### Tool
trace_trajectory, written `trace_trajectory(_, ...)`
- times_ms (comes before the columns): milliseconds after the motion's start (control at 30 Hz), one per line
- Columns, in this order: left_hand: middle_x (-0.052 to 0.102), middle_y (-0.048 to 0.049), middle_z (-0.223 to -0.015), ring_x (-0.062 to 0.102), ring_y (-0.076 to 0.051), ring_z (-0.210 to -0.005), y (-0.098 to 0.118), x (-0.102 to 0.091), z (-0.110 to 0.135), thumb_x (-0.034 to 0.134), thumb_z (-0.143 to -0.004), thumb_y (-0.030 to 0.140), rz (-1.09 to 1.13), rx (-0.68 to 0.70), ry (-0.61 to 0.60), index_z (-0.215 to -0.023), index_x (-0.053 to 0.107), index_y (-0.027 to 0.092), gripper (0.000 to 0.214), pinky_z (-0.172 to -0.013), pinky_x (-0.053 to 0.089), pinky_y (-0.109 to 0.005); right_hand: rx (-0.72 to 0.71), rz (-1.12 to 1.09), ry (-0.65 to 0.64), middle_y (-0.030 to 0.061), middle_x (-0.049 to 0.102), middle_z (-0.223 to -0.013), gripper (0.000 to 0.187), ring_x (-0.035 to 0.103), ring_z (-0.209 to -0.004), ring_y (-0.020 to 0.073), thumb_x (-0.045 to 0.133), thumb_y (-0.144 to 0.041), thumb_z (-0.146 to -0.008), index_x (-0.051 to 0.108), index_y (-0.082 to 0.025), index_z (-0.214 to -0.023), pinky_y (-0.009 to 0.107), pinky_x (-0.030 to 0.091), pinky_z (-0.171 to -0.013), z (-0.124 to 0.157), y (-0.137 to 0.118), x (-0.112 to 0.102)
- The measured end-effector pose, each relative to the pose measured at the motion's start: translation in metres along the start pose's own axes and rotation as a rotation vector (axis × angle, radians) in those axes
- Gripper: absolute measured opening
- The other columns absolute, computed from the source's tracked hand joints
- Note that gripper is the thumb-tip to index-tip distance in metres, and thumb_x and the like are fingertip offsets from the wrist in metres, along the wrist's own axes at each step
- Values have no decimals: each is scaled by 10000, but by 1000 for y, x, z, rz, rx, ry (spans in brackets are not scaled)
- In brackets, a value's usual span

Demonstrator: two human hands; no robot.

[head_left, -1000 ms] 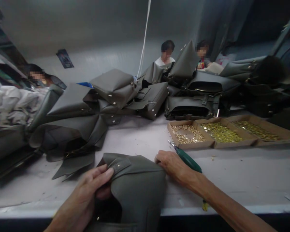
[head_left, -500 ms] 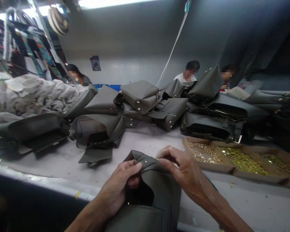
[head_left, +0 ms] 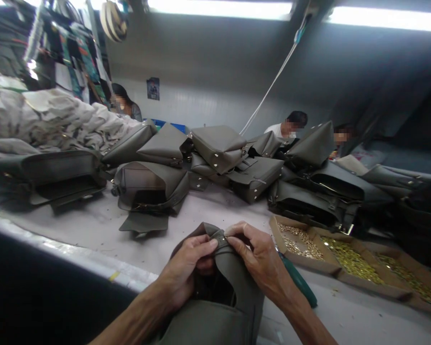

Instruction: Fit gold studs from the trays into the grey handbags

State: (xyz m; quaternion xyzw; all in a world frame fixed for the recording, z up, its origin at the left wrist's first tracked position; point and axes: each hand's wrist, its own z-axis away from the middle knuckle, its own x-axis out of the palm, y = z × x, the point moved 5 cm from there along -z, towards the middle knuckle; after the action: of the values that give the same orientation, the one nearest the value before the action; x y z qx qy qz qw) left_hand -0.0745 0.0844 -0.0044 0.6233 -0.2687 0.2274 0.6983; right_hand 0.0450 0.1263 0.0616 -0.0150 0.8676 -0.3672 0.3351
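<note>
A dark grey-green handbag (head_left: pixel 208 321) stands upright in front of me with its mouth gaping. My left hand (head_left: pixel 190 266) pinches the rim at one end, thumb outside and fingers curled inside. Close beside it, my right hand (head_left: pixel 251 249) holds a tiny shiny metal stud (head_left: pixel 225 237) between thumb and forefinger against the strap tab (head_left: pixel 219 238). Whether the stud sits in a hole is hidden by my fingertips. Behind my right wrist lies a tool with a green handle (head_left: pixel 300 280), partly covered.
Cardboard trays (head_left: pixel 335 270) of gold-coloured small metal parts stand at the right. More handbags (head_left: pixel 219 143) are piled across the back of the white table (head_left: pixel 201 206). Pale cloth (head_left: pixel 57 120) is heaped at the left. Several people sit beyond the pile.
My right hand has come left along the bag's rim, bringing its fingertips onto the tab beside my left thumb. The view has shifted, and more of the green handle shows.
</note>
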Motion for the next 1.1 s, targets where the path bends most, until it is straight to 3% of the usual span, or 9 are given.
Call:
trace_trajectory(267, 278, 101, -492, 165, -29, -445, -13, 2, -12, 749, -688, 322, 90, 14, -14, -720, 471, 138, 335, -433, 125, -165, 13, -1, -57, 3, 648, -818, 78, 600, -784, 140, 569, -149, -870, 636, -174, -840, 235, 434, -729, -10, 12, -4)
trace_trajectory(600, 309, 92, -499, 203, -27, -439, -10, 0, -12, 739, -696, 315, 91, 18, -22, -729, 481, 129, 320, -436, 146, -164, -156, 97, -181, 22, 622, -801, 101, 591, -754, 137, 572, -76, -856, 632, -154, -835, 233, 438, -697, -18, -2, -5)
trace_trajectory(867, 308, 94, -504, 207, -20, -439, -11, -1, -10, 739, -701, 316, 88, 5, -28, -755, 492, 114, 323, -433, 147, -151, -147, 89, -152, 20, 634, -802, 82, 598, -762, 149, 578, -113, -866, 630, -173, -844, 249, 446, -711, -18, 2, -5)
trace_trajectory(1100, 314, 89, -527, 219, -18, -444, -10, -1, -10, 735, -700, 312, 57, 11, -3, -745, 495, 108, 317, -430, 160, -147, -250, 197, -258, 8, 598, -752, 128, 561, -699, 127, 586, -49, -838, 597, -161, -776, 220, 408, -645, -24, -13, -3)
